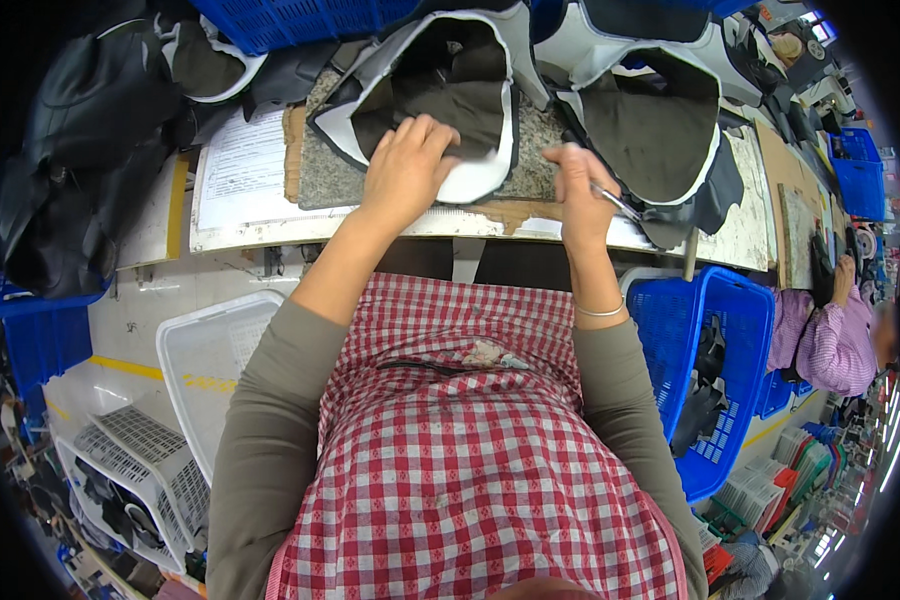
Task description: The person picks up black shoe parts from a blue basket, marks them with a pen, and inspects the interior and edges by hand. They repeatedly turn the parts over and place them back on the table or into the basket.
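My left hand [408, 168] rests on a dark shoe upper [475, 105] with a broad white rim, which lies on a speckled grey board. Its fingers are bent over the lower inside of the upper, pressing on it near the white edge. To the right, my right hand [584, 188] is closed around a slim silver tool [615, 201]; its exact kind is hard to make out. The tool points down and right, beside a second white-rimmed upper [660, 135]. Slight blur covers the right fingertips and the white flap between the hands.
Black uppers [90, 120] are piled at the far left. A printed sheet [245, 165] lies on the white worktable [310, 230]. Blue crates [760, 310] stand at right and behind the table, white baskets [170, 480] at lower left. A person in a pink sleeve [835, 345] works at right.
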{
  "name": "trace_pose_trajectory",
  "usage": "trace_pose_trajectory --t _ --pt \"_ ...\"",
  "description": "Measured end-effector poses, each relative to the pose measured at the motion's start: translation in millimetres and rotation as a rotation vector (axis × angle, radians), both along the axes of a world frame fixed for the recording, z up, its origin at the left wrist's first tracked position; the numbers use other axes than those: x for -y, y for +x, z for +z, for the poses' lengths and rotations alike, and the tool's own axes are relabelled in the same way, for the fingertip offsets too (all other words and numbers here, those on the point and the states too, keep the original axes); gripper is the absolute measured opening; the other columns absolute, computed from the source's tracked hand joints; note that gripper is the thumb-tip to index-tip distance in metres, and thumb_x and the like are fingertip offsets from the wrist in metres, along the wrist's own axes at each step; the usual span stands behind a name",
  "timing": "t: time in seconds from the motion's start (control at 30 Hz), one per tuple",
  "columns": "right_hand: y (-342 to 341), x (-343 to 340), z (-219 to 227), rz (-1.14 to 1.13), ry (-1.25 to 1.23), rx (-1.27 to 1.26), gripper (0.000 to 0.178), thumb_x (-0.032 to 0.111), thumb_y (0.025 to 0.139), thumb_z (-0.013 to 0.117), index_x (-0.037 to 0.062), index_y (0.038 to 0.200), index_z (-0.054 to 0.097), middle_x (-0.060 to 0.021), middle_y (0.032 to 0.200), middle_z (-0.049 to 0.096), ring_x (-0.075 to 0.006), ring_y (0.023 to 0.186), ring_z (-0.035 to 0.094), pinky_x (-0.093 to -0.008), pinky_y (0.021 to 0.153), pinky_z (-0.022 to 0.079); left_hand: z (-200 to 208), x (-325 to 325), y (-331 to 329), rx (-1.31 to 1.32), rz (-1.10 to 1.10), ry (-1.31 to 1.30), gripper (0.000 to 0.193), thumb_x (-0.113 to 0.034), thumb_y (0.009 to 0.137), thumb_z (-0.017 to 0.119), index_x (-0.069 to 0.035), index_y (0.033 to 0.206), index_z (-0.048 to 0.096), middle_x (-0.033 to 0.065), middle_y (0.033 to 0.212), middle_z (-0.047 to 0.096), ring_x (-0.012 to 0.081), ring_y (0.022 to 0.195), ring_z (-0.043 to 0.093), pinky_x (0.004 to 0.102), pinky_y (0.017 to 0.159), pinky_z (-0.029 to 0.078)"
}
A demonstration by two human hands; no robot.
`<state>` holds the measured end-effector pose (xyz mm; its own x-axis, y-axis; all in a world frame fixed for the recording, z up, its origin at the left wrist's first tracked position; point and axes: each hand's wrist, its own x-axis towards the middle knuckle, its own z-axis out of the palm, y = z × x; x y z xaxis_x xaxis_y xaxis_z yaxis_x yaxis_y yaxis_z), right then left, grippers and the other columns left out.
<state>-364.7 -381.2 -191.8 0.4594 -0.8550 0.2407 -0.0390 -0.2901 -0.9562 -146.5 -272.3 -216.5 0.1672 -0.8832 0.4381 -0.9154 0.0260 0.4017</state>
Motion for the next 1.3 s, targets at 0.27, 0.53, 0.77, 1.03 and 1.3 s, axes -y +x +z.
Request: trace_pose_trajectory --t 0.27,0.53,0.77,1.03,1.3 --pt "30.8 -4.8 -24.7 0.139 0.052 -0.077 0.022 0.012 0.100 0.071 0.0072 0.088 0.053 0.0056 0.075 0.053 -0.0013 0.069 0.043 -0.0208 0.061 0.035 -7.9 24.7 -2.4 -0.012 0.146 -0.079 0.028 -0.023 0.085 0.079 -0.010 0.107 0.068 0.0071 0.103 0.063 0.0282 0.105 0.062 0.0421 0.091 0.050" --pt "30.0 -0.9 -38.3 0.110 -0.128 -0.047 0.026 0.016 0.100 0.072 0.0065 0.085 0.052 0.0045 0.072 0.052 -0.0027 0.067 0.045 -0.0219 0.060 0.038 -4.2 22.1 -3.7 0.007 0.144 -0.069 0.029 -0.022 0.086 0.079 -0.007 0.109 0.069 0.0066 0.104 0.065 0.0285 0.104 0.064 0.0422 0.092 0.052" --pt "31.9 -0.5 -34.7 0.110 -0.120 -0.047 0.025 0.015 0.100 0.071 0.0057 0.085 0.054 0.0050 0.073 0.053 -0.0030 0.067 0.045 -0.0226 0.061 0.039 -9.1 23.8 -1.0 0.015 0.142 -0.100 0.029 -0.022 0.086 0.079 -0.007 0.109 0.068 0.0066 0.104 0.065 0.0296 0.103 0.064 0.0426 0.090 0.052" --pt "-0.1 8.1 -31.8 0.132 0.013 0.171 0.017 0.015 0.103 0.067 0.0060 0.103 0.053 0.0023 0.083 0.057 -0.0046 0.071 0.050 -0.0227 0.064 0.043 42.3 5.4 -14.4 -0.257 0.020 -0.189 0.046 -0.027 0.079 0.087 -0.009 0.117 0.068 0.0111 0.118 0.064 0.0306 0.114 0.059 0.0423 0.100 0.046" --pt "-44.6 82.7 -29.1 -0.138 -0.631 -0.007 0.034 0.034 0.109 0.055 0.0053 0.125 0.064 -0.0107 0.129 0.072 -0.0342 0.142 0.050 -0.0442 0.118 0.033 123.3 37.7 23.6 0.340 0.435 0.020 0.041 -0.019 0.085 0.077 -0.010 0.123 0.064 0.0160 0.121 0.069 0.0400 0.110 0.065 0.0486 0.090 0.052"
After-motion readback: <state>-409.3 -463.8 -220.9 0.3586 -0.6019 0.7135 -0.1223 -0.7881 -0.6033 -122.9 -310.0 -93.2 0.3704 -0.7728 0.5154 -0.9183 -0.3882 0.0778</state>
